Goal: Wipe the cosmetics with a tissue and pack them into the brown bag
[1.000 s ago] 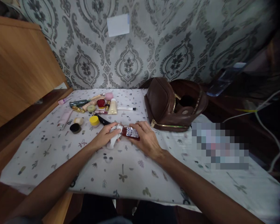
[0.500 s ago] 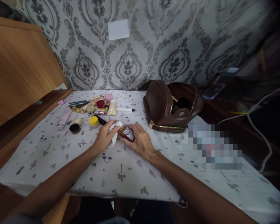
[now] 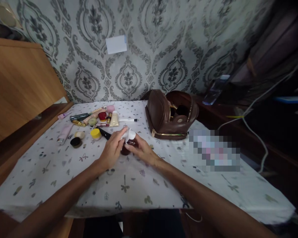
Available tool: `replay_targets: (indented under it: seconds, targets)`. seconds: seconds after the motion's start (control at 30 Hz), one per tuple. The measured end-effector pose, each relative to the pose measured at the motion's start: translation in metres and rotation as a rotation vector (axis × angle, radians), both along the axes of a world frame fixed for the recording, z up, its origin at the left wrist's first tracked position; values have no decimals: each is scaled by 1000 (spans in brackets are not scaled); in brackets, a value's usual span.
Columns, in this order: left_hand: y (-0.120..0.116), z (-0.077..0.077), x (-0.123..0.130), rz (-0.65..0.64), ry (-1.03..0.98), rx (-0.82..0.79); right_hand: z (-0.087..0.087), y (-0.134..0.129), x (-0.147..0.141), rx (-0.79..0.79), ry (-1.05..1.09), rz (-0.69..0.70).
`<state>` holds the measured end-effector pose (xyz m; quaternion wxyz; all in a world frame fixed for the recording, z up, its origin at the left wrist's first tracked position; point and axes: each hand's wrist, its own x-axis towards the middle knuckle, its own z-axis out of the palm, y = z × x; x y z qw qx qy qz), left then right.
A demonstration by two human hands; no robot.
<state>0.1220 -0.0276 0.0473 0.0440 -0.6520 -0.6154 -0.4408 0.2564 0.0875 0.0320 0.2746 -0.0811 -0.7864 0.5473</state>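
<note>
Dark-red bottle [image 3: 125, 151], less visible than before between hands [image 3: 112, 151] and white cloth [image 3: 131, 135].

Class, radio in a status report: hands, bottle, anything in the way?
Left hand: holding white cloth. Right hand: holding dark red bottle, partly hidden. Slim black item close by left hand.

Your hands [image 3: 112, 150]: two. White cloth [image 3: 124, 136]: one. Dark red bottle [image 3: 125, 150]: one. Brown bag [image 3: 159, 110]: one. Yellow-lidded jar [image 3: 95, 133]: one. Black-lidded jar [image 3: 75, 142]: one.
</note>
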Motion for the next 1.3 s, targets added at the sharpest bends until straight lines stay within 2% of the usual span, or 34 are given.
replay_targets:
  seconds: [0.17,0.23,0.53,1.0,1.3]
  targets:
    - [3,-3,0,27,-29,5,7,6,7,188,36,-126]
    - [4,-3,1,10,-33,28,6,8,7,205,58,-168]
    - [9,-6,-5,-125,-45,91,1,16,5,-97,110,-182]
    - [4,-15,-18,-258,80,126,-9,28,2,-277,133,-208]
    - [-3,-13,-20,-221,15,33,-8,28,2,-310,108,-249]
